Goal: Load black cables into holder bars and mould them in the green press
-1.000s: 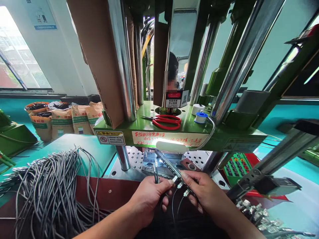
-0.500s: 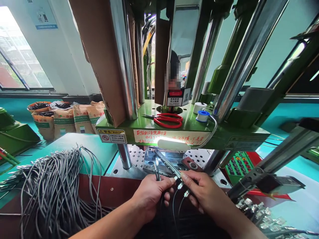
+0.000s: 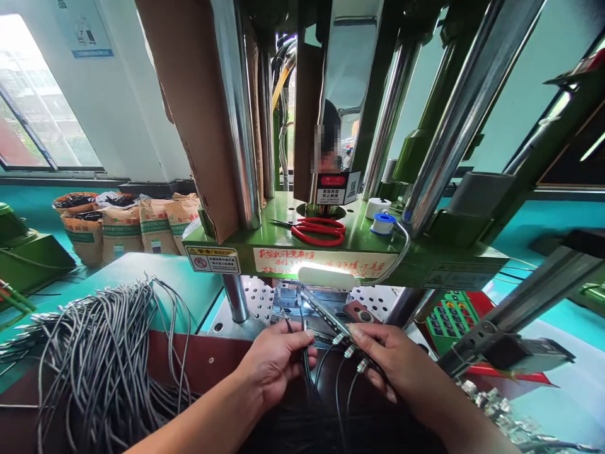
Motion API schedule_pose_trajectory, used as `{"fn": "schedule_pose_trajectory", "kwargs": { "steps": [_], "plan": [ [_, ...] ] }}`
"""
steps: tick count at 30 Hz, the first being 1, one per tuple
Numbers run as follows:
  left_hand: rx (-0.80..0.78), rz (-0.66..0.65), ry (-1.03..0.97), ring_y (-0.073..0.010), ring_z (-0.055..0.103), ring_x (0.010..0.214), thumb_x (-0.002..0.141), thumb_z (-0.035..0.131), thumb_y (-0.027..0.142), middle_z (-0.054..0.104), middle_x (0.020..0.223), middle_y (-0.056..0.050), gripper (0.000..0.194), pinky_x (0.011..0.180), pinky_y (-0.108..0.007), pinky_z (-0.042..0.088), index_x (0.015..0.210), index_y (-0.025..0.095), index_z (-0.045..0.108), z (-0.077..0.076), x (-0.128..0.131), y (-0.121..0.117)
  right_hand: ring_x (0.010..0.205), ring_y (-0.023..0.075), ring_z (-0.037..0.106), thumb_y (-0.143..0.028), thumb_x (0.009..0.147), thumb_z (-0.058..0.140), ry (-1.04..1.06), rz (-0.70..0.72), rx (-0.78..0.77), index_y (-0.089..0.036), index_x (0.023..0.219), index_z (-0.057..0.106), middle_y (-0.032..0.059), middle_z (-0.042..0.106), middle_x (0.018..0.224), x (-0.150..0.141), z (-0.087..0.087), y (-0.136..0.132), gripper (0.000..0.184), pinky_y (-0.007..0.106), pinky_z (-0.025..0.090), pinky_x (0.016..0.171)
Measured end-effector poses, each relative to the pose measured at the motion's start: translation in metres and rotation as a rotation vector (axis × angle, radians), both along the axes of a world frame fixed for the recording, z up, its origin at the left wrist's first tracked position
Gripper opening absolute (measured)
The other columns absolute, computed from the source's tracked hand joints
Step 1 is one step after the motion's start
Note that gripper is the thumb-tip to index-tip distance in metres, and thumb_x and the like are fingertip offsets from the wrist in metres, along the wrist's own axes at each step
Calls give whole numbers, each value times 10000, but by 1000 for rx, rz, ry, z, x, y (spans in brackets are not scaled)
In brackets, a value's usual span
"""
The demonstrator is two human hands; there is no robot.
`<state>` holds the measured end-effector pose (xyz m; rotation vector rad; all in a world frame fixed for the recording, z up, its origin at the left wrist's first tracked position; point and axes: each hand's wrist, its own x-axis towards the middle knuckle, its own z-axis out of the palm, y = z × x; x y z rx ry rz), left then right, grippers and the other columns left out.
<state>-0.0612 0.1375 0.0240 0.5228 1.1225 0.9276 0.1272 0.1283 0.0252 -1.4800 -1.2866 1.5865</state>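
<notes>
My right hand (image 3: pixel 390 356) grips a long dark metal bar (image 3: pixel 326 315) with a row of small slots or holes, held tilted in front of the press. Along its lower edge sit 3 silvery cable connectors (image 3: pixel 349 351), their thin black cables hanging down. Just left of the bar, apart from it, my left hand (image 3: pixel 276 362) is closed around a few black cables (image 3: pixel 306 369). Their upper ends stick out above the fingers. Behind both hands, a metal mould (image 3: pixel 307 299) lies on the press bed, partly hidden by the bar and the lamp.
A big bundle of grey cables (image 3: pixel 108 340) is heaped at the left. Red-handled scissors (image 3: pixel 319 232) and a blue-rimmed solder spool (image 3: pixel 382 224) lie on the green press plate (image 3: pixel 425 246). A lamp (image 3: pixel 326 276) hangs below it. More connectors (image 3: pixel 501 407) are piled at the lower right.
My left hand has drawn back left from the bar, its thumb leaving a connector that now shows at the bar's edge. The bar and right hand have shifted slightly right.
</notes>
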Motion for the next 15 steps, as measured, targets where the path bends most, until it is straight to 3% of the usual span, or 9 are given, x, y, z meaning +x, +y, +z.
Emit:
{"fn": "schedule_pose_trajectory", "kwargs": {
  "steps": [7,15],
  "plan": [
    [-29,-75,-101,-41,468,465,781,616,91,517,621,4,40,422,-137,406,764,80,582,-3,6,-3,364,44,333,-654,760,549,-14,52,6,-203,825,567,-94,378,472,-3,3,-1,455,133,205,335],
    [-27,-176,-208,-33,437,430,747,609,78,487,553,2,111,392,-117,352,642,63,577,0,8,-4,334,59,308,-595,838,499,-5,164,114,-178,993,643,-85,399,412,-2,0,-4,468,147,254,299]
  ]
}}
